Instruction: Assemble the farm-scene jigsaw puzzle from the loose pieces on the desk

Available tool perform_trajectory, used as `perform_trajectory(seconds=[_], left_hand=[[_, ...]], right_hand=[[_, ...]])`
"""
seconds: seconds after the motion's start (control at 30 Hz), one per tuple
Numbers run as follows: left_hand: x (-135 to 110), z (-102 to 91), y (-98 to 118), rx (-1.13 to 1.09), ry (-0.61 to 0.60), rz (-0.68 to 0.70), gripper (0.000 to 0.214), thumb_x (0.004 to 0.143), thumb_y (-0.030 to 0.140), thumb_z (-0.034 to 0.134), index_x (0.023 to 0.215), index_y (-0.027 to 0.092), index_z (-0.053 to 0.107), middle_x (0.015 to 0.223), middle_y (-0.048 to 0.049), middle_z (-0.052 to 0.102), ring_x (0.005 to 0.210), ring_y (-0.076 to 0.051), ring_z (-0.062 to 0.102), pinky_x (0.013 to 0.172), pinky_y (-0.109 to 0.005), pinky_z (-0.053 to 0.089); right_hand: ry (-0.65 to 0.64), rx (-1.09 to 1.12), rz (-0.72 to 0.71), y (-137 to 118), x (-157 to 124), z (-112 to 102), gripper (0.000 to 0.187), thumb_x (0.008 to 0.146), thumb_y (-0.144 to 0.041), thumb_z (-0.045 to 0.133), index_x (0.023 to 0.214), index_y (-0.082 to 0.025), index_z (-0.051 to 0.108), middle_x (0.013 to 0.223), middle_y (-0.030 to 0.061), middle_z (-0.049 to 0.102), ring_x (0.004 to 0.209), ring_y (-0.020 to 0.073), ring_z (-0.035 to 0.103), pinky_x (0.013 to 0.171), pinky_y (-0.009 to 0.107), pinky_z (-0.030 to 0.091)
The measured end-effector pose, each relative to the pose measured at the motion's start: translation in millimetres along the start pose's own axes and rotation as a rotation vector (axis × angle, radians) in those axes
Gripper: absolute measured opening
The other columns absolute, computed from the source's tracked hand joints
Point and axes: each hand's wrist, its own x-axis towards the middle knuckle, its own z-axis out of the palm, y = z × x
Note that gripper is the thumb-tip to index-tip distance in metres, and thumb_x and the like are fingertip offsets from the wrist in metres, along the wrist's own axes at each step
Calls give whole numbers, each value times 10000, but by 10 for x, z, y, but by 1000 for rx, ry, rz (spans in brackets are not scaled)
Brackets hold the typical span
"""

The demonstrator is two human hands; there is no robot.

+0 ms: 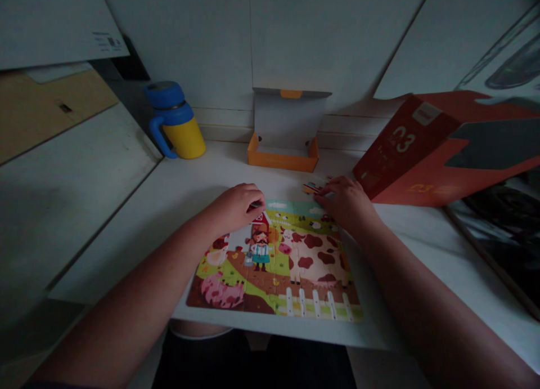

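Note:
A farm jigsaw puzzle [270, 276] lies on the white table, with a cow, a pig and a farmer on it. At its upper left is a gap where the table shows through. My left hand [242, 205] is closed above that corner, its fingers pinched at the red barn roof; a thin edge of a puzzle piece seems to show between them. Beyond the puzzle's upper right edge, the fingertips of my right hand [346, 200] are closed at a small group of loose puzzle pieces [311, 188]. Part of that group is hidden by the hand.
An open orange box [282, 160] with its lid raised stands at the back by the wall. A blue and yellow mug [185, 135] is at the back left. A large red-orange box [405, 152] leans at the right. The table's front edge [270, 326] is by my lap.

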Motion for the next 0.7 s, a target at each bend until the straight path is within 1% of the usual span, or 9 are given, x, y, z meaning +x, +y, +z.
perform_trajectory(seconds=[0.13,0.2,0.3,0.4,0.47,0.57,0.7], left_hand=[[-1,12,-15,-1,3,4,65,983,178,675,941,193,723,978,-52,711,932,-202,653,882,-350,502],[-1,19,-23,-3,4,9,75,989,178,669,937,192,721,972,-52,709,924,-198,653,875,-347,503],[0,26,-29,-5,11,12,77,989,171,668,936,192,720,970,-50,710,920,-195,654,878,-345,507],[1,27,-34,3,10,13,73,981,166,673,931,194,719,960,-49,708,913,-197,654,871,-346,507],[0,27,-39,8,10,14,76,980,169,671,928,198,717,959,-47,708,913,-198,654,864,-346,508],[-5,25,-45,2,23,24,76,982,166,662,936,200,713,970,-46,710,927,-198,657,869,-343,513],[-13,1,-41,-1,45,14,67,986,176,654,963,196,713,992,-52,716,947,-202,666,895,-349,519]], right_hand=[[5,-13,16,-4,-13,32,212,973,-384,712,1007,-209,828,1290,175,690,1284,348,611,1139,523,456],[-5,-6,12,-8,-15,27,187,969,-364,708,979,-207,809,1290,176,697,1281,347,618,1142,519,449],[-41,24,19,-18,-3,-12,154,967,-354,693,961,-217,762,1188,149,742,1189,338,664,1099,507,469],[-47,70,55,-30,11,-56,131,939,-361,706,978,-235,699,1086,114,763,1068,330,694,1009,488,504],[-34,103,85,-34,9,-70,160,914,-368,721,1002,-246,666,1078,101,763,1006,324,698,952,474,521],[-17,156,143,-20,-15,-59,262,876,-393,747,1066,-256,631,1085,96,760,953,316,702,873,453,539],[-1,262,168,29,-44,-10,414,831,-412,781,1162,-252,591,1114,106,766,989,312,723,839,427,548]])
